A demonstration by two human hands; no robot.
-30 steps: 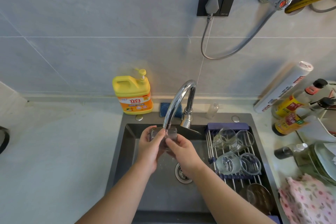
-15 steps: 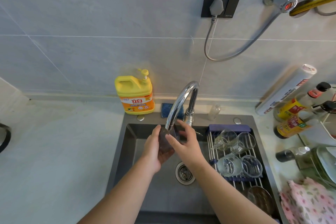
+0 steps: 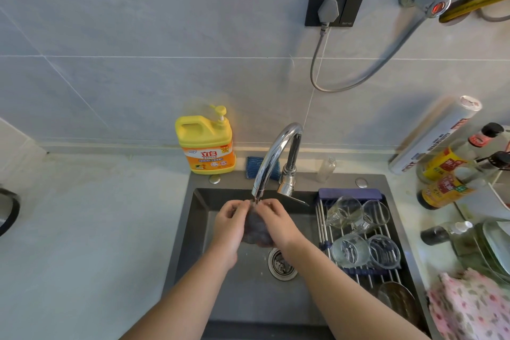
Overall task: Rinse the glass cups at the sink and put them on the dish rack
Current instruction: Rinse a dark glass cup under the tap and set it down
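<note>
A clear glass cup [image 3: 256, 229] sits between my two hands, directly under the spout of the chrome faucet [image 3: 271, 157], over the dark sink [image 3: 198, 218]. My left hand [image 3: 230, 225] grips its left side and my right hand [image 3: 278, 225] grips its right side, fingertips at the rim. Water runs onto the cup. To the right, the roll-up dish rack [image 3: 321, 226] lies across the sink and holds several rinsed glass cups [image 3: 349, 250].
A yellow dish soap bottle [image 3: 205, 143] and a blue sponge [image 3: 252, 167] stand behind the sink. Sauce bottles [image 3: 444, 188], a foil roll [image 3: 436, 135] and a pink floral cloth [image 3: 469, 309] crowd the right counter. The drain [image 3: 281, 263] lies below my hands.
My right hand left the faucet area and came back onto the cup. Both hands now hold the cup upright under the spout, slightly lower and further right than before.
</note>
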